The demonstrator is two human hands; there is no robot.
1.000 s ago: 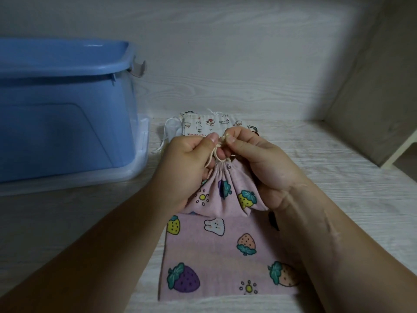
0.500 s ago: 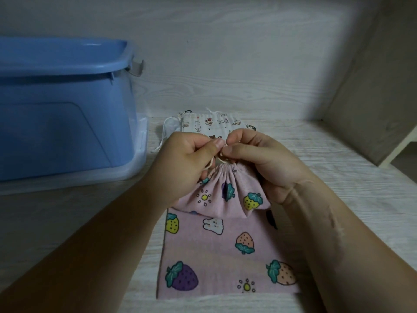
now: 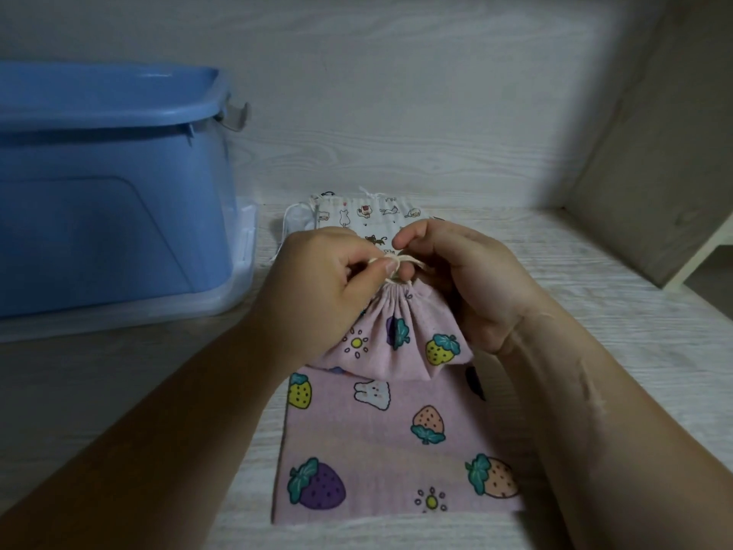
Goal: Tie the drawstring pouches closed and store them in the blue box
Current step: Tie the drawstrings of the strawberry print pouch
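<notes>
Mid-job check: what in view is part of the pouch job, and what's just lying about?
Job: left hand and right hand pinching the drawstring of the small pink pouch; flat pink pouch under it; cat-print pouch behind; blue box.
Lying about: clear plastic piece under the box; wooden panel at right.

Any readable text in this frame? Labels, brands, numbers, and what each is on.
Nothing legible.
White pouch: tiny dark marks by the black cat print, maybe letters, too small and blurred to read.
Gathered pink pouch: pictures only, no words.
Flat pink pouch: pictures only, no words.
Blue box: no label or number showing.
</notes>
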